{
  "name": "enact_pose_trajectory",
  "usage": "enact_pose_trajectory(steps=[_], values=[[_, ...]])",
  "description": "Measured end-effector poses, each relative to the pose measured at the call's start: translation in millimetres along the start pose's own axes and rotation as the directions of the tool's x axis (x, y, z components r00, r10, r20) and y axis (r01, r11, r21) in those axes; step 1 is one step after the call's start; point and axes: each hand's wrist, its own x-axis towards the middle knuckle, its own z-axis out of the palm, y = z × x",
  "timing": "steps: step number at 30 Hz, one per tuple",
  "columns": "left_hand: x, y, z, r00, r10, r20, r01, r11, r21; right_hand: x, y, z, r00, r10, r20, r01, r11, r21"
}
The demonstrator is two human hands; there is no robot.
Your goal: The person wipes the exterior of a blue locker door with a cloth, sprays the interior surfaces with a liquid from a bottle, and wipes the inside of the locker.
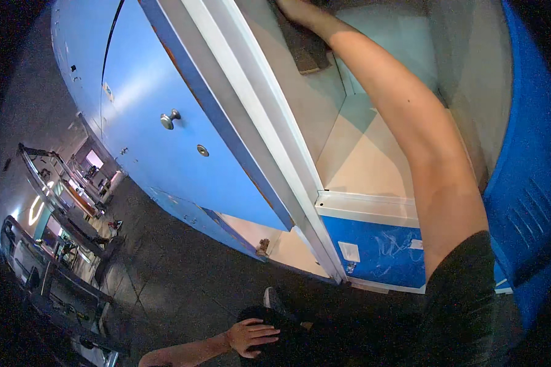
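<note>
My right arm stretches up into an open locker [361, 153] with a pale inside. My right hand [294, 8] is at the top edge of the view, partly cut off, lying on or beside a dark flat object [307, 48] high in the locker. Its fingers are hidden. My left hand [251, 336] is low in the view, resting flat on the dark cloth of my leg, fingers loosely spread and holding nothing.
A closed blue locker door [147, 92] with a metal knob [169, 118] and a round lock [202, 150] stands to the left. The open locker's blue door [526, 202] hangs at the right. Dark tiled floor [165, 275] lies below, with metal racks [55, 202] at far left.
</note>
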Motion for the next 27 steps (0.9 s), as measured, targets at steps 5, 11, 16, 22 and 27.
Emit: enact_pose_trajectory(steps=[5, 11, 16, 22, 27], values=[[0, 2, 3, 0.996, 0.003, -0.088, -0.006, 0.999, -0.036, -31, 1, -27, 0.996, -0.085, -0.002, 0.083, 0.973, -0.214], [1, -5, 0, 0.999, 0.016, -0.033, -0.017, 1.000, -0.020, -37, 15, -19, 0.996, -0.016, -0.092, 0.001, 0.987, -0.164], [-8, 4, 13, 0.999, -0.033, 0.022, 0.033, 0.999, 0.021, -33, -86, 3, 0.988, 0.143, 0.065, -0.144, 0.989, 0.015], [2, 10, 0, 0.990, -0.007, -0.141, -0.001, 0.998, -0.058, -20, -106, 9, 0.994, 0.094, -0.049, -0.089, 0.992, 0.092], [3, -6, -8, 0.996, 0.035, -0.078, -0.038, 0.998, -0.044, -12, -19, -13, 0.994, -0.076, -0.072, 0.079, 0.996, 0.049]])
